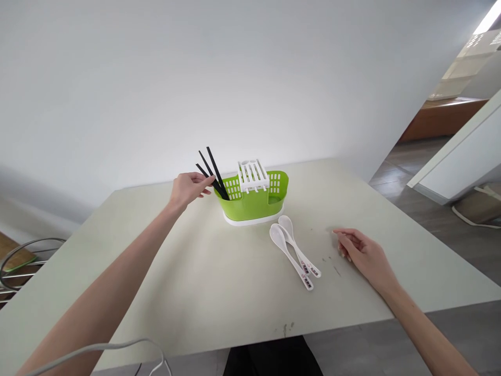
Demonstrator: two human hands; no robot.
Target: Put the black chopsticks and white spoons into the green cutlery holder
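A green cutlery basket [250,208] on a white base stands near the back of the table. Black chopsticks [216,168] lean upright in its left compartment, tips fanned out above the rim. My left hand [190,188] is at the basket's left end, its thumb and fingers closed around one of the chopsticks. Two white spoons [291,250] lie crossed on the table in front of the basket, handles toward me. To their right, my right hand [362,257] rests by the tabletop, loosely curled, fingers slightly apart and holding nothing.
A white slotted rack [253,175] sits across the middle of the basket. The pale table [188,292] backs onto a white wall [250,78]. A grey cable [113,344] crosses the lower left, and a metal wire rack [23,271] stands beyond the table's left edge.
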